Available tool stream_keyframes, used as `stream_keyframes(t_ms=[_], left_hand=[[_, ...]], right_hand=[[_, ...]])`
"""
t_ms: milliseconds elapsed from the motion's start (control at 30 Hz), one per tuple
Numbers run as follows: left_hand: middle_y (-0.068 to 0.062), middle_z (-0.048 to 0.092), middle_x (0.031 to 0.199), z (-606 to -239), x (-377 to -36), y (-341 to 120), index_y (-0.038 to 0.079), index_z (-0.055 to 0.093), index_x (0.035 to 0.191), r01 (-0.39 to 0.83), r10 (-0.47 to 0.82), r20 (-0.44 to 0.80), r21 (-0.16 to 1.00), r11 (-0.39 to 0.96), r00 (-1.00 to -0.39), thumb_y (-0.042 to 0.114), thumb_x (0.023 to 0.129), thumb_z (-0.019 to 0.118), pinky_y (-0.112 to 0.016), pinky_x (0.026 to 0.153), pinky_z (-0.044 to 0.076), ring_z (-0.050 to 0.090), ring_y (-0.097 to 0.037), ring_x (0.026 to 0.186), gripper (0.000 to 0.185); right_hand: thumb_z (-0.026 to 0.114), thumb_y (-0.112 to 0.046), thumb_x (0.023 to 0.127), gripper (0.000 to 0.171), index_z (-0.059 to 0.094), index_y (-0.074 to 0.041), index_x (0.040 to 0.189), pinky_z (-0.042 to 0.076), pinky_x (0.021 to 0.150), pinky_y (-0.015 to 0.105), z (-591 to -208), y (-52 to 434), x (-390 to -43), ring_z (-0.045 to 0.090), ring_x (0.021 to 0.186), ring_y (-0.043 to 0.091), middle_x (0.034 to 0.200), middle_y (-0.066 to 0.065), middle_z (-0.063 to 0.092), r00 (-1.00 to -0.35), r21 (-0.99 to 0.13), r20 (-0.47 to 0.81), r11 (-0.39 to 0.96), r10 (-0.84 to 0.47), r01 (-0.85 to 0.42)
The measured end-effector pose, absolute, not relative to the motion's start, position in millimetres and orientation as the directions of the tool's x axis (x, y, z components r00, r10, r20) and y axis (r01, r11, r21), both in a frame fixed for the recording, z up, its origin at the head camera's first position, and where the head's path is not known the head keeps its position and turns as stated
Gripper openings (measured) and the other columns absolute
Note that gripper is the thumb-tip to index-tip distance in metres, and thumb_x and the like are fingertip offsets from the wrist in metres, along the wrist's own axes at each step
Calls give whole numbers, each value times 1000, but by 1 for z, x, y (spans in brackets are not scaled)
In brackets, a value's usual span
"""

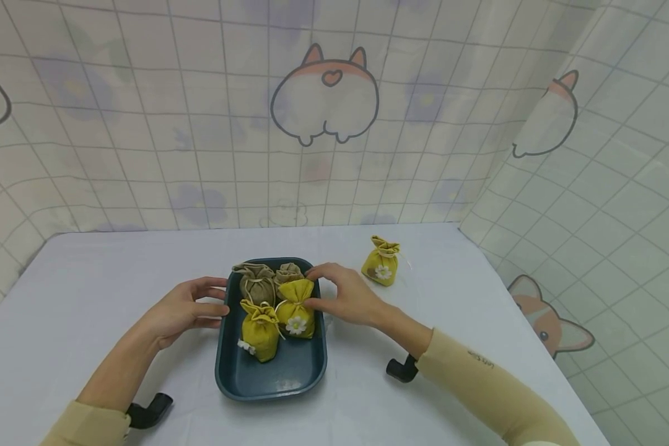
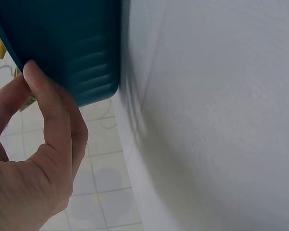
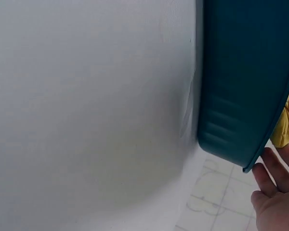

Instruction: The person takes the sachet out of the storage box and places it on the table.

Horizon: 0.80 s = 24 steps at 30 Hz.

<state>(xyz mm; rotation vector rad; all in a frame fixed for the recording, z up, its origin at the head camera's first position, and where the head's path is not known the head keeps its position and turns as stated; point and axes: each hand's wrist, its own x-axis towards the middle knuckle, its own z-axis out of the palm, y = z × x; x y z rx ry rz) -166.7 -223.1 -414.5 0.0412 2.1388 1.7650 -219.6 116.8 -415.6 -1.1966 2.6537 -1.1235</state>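
Note:
A dark teal tray holds two yellow drawstring pouches in its middle, the left one and the right one, each with a white flower. Two olive-brown pouches sit behind them, a larger one and a smaller one. My left hand touches the tray's left rim with loosely bent fingers. Over the right rim, my right hand has thumb and fingers spread beside the right yellow pouch, seen partly in the right wrist view. Some fingertips are hidden.
Another yellow pouch with a white flower stands on the white table, right of the tray. Behind the table hangs a checked cloth with cartoon prints. Black wrist-camera pieces stick out under both forearms.

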Motion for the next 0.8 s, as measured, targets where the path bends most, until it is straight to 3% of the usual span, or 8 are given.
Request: stream_keyframes(t_ms=[333,600,800], left_hand=[[-29,47,136,-414,-166,-222,-8,34,152,-208,251,-260,954,217,-932,5,93,73,-38,84,61,67,-25,99,72],[-29,46,137,-415,-165,-222,-8,34,152,-210,255,-261,955,211,-931,6,93,74,-38,85,61,67,-25,100,73],[-29,46,137,-415,-166,-223,-7,35,152,-213,251,-263,955,208,-932,6,93,74,-38,85,61,66,-25,100,72]], right_hand=[[83,-24,90,45,65,-6,127,45,110,36,-414,109,-207,59,126,20,128,4,67,-670,-632,292,389,-682,-670],[84,-21,89,42,65,-6,122,52,101,37,-414,104,-199,64,116,19,119,5,69,-626,-601,359,342,-692,-722],[84,-18,89,39,64,-8,121,55,95,32,-415,100,-198,65,107,13,114,1,69,-620,-628,342,318,-706,-710]])
